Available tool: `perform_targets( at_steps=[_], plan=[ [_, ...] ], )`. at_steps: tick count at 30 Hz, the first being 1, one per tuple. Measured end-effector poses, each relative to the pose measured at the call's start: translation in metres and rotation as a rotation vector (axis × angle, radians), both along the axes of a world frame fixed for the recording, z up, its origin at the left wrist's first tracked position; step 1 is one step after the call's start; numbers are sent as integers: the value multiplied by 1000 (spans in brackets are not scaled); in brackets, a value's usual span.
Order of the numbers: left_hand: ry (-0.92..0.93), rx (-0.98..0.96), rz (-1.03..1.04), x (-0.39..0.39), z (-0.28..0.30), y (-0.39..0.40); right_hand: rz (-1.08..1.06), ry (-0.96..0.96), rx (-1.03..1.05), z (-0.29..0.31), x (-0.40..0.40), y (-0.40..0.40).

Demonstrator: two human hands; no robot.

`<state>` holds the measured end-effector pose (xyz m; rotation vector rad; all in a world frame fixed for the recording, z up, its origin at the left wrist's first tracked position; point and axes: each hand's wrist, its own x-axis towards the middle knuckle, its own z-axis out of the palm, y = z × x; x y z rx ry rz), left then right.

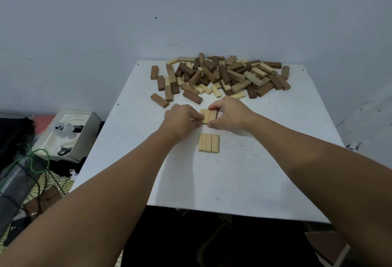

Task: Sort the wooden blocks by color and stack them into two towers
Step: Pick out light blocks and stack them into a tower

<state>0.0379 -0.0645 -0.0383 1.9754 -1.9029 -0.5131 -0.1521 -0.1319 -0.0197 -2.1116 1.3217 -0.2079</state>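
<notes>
Hands, left hand point(180, 119) and right hand point(229, 114), pinch flat pale rectangular blocks point(209, 116).

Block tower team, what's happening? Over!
Both hands, left and right, pinching a light block row. Second light row nearer. Mixed pile unsorted behind. Nothing blocking.

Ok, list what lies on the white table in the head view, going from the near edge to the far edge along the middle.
Row of three light blocks → set of light blocks held between the left hand and the right hand → mixed pile of light and dark blocks.
</notes>
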Motion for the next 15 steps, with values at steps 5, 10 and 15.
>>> perform_targets(
  at_steps=[5,10,15],
  plan=[
    [-55,82,-80,-49,13,-18,-66,6,21,6,-49,2],
    [-106,112,-141,-93,22,-21,-132,-14,-15,1,-97,15],
    [-117,107,-183,-121,22,-8,-152,-18,-2,-8,-131,31]
  ],
)
